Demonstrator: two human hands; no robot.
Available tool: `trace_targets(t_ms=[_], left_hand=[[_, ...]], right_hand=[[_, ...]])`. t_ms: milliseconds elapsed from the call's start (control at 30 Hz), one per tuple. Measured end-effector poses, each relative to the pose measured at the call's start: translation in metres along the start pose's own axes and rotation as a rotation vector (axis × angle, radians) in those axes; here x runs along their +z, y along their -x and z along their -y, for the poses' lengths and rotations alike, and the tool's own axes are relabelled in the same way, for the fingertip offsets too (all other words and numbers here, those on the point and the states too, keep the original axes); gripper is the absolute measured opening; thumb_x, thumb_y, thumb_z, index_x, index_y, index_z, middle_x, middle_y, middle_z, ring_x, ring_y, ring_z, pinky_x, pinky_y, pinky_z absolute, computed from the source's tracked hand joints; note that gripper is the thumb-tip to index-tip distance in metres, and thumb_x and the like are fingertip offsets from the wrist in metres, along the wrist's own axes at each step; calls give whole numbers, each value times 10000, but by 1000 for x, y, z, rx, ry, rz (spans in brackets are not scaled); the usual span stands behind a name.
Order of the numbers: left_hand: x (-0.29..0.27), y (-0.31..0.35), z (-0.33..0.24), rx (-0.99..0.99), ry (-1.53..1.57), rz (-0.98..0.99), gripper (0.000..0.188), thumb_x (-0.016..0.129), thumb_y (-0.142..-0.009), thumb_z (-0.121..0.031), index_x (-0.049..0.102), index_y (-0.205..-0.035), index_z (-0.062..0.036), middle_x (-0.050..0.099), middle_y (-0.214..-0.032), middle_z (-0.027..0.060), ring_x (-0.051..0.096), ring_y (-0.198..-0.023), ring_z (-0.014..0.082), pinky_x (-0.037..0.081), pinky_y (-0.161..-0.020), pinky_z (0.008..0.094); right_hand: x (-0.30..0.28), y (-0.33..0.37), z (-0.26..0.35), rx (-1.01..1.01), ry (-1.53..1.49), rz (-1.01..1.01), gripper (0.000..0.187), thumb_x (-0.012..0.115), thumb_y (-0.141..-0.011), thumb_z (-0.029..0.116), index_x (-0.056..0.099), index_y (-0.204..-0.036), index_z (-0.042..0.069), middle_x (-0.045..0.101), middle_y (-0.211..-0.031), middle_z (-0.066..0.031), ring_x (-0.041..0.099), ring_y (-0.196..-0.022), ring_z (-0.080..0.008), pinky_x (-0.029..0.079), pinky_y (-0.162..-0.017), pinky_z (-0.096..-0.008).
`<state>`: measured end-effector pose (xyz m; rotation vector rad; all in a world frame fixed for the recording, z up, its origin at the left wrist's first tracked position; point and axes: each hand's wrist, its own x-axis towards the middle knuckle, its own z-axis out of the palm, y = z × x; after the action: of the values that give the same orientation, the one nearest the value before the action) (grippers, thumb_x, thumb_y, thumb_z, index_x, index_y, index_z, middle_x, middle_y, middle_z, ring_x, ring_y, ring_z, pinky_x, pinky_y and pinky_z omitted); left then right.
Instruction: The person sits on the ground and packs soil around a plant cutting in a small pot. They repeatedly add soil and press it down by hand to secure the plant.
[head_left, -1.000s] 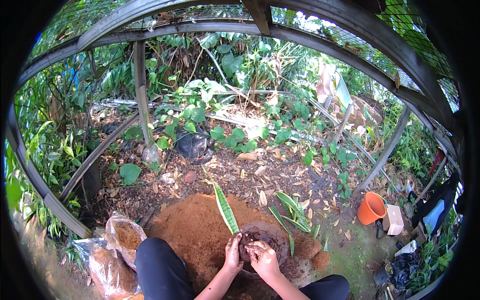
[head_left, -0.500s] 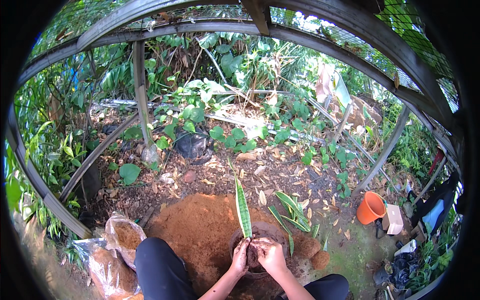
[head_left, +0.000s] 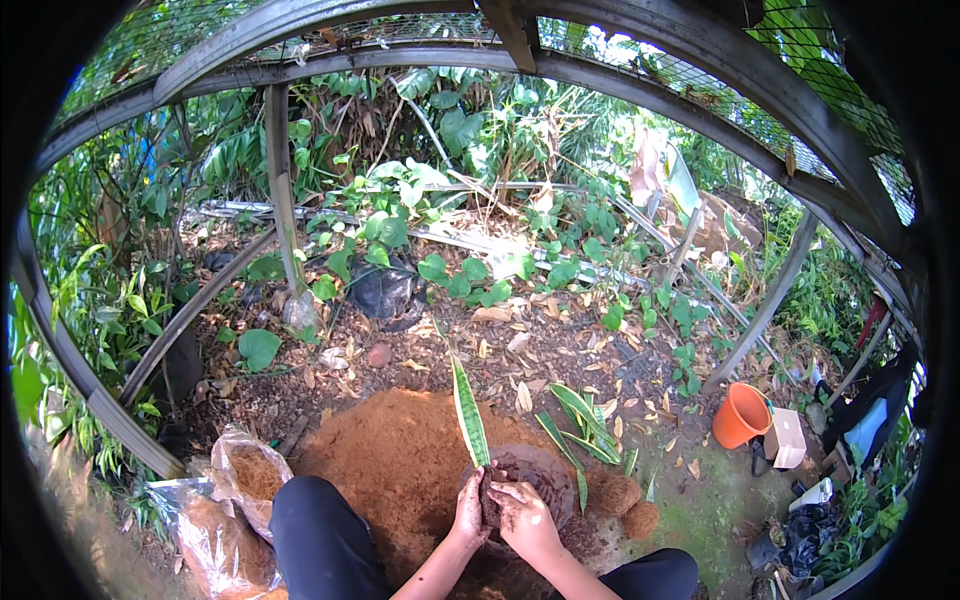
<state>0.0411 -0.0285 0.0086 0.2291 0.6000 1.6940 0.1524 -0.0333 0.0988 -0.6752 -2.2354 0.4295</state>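
Observation:
A snake plant leaf [head_left: 468, 410], green with pale yellow edges, stands nearly upright with its tip leaning left. My left hand [head_left: 468, 510] is closed round its lower end. Close beside it, my right hand [head_left: 525, 518] has its fingers curled in against a dark soil clump [head_left: 490, 497] at the leaf's base. Dark soil smears the fingers of both hands. Under and behind them sits a round, shallow brown basin [head_left: 548, 475], partly hidden by the hands. How far the clump wraps round the leaf's base is hidden.
Reddish-brown loose soil [head_left: 375, 440] is heaped left of the basin. More snake plant leaves [head_left: 590, 425] and two brown fibre balls [head_left: 640, 520] lie to its right. Plastic bags of fibre [head_left: 215, 530] rest by my left knee. An orange pot [head_left: 742, 416] and a cardboard box [head_left: 788, 440] stand at right.
Both hands have moved slightly left with the leaf, whose tip now leans further left. More of the basin shows on the right.

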Motion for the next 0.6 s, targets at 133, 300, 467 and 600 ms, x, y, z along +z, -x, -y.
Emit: trace_targets(t_ms=[133, 300, 467, 600], left_hand=[[-7, -5, -2, -5, 33, -22, 418, 455, -965, -399, 514, -1240, -91, 604, -1060, 87, 590, -976, 242, 488, -880, 400], [-4, -2, -10, 2, 22, -73, 418, 461, -959, -415, 507, -1246, -114, 600, -1046, 80, 590, -959, 256, 496, -862, 406], [5, 3, -22, 12, 102, -69, 390, 553, -929, -339, 501, -1252, -128, 592, -1028, 65, 593, -943, 248, 507, -843, 401], [10, 9, -27, 58, 51, -82, 350, 606, -909, -242, 521, -1232, -135, 590, -1030, 51, 589, -956, 224, 515, -833, 381]], right_hand=[[3, 7, 7, -23, 21, -16, 317, 573, -706, -31, 627, -1018, -23, 621, -1048, -167, 579, -1032, -324, 468, -948, -389], [9, 10, 7, -78, 135, 65, 376, 579, -706, 12, 616, -1079, -27, 611, -1090, -175, 578, -1056, -319, 460, -970, -387], [12, 14, 6, -77, 69, 79, 406, 585, -706, 25, 606, -1108, -24, 601, -1131, -173, 571, -1078, -321, 459, -974, -394], [14, 17, 8, -133, 40, 17, 397, 598, -715, 37, 607, -1108, -21, 591, -1169, -177, 565, -1091, -334, 463, -965, -401]])
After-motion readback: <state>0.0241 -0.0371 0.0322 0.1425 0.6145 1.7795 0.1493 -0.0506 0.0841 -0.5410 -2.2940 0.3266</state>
